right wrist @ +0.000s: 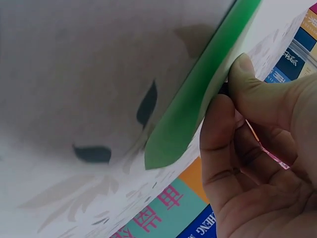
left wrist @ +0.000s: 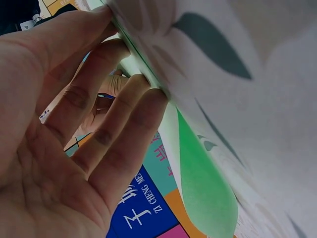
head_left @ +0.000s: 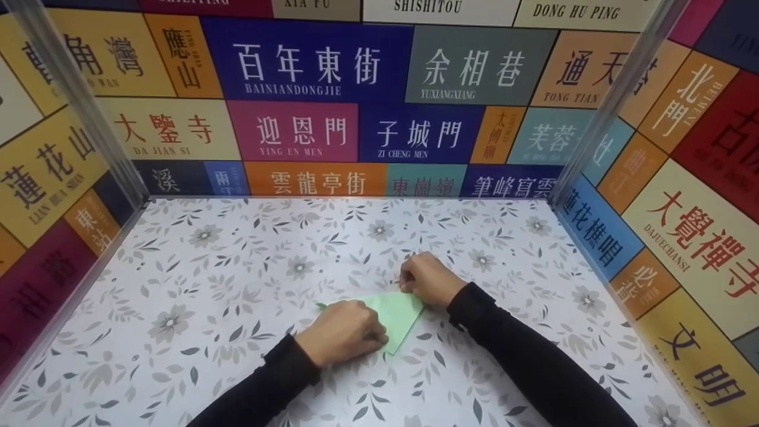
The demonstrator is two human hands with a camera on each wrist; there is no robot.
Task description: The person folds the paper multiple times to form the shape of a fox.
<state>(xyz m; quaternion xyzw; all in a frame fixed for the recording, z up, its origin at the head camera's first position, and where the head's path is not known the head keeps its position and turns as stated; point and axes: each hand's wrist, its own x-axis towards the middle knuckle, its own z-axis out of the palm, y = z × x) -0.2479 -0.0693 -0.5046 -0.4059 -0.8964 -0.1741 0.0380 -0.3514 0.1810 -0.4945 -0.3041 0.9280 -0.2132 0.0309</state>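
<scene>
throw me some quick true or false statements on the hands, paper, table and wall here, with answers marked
1. The left hand and the right hand both touch the paper. True.
2. The paper is red. False: it is green.
3. The table shows a pattern of flowers and leaves. True.
4. Both sleeves are white. False: the sleeves are black.
5. The wall behind the table carries coloured blocks with lettering. True.
6. The paper lies wholly flat. False: part of it curls, seen in the left wrist view.
</scene>
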